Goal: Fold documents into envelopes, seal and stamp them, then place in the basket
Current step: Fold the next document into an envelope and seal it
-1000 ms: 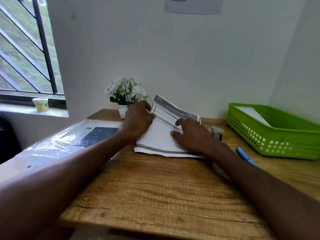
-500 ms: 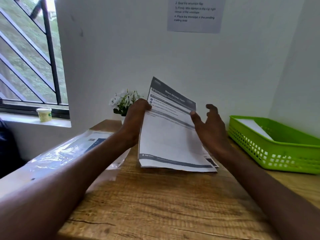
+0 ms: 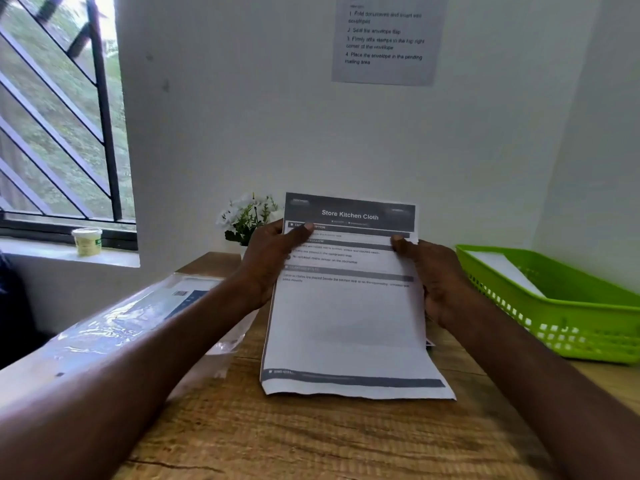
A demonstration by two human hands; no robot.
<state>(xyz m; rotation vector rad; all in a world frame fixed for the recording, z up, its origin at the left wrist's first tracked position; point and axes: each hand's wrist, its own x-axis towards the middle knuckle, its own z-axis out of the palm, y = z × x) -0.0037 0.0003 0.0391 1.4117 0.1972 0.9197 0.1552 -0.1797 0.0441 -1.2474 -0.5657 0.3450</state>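
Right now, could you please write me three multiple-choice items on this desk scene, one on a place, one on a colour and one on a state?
1. Where does the basket stand relative to the document?
A. To its right
B. To its left
C. Beneath it

2. What colour is the basket?
A. Blue
B. Green
C. Red

3. How is the document held?
A. Lying flat, untouched
B. Pinched by one hand only
C. Raised at its top end, gripped on both side edges

Answers:
1. A: the basket sits at the desk's right edge, beside the right hand.
2. B: its lattice walls are bright green.
3. C: the left hand and the right hand each grip a side edge with a thumb on the printed face, while the bottom edge stays low by the desk.
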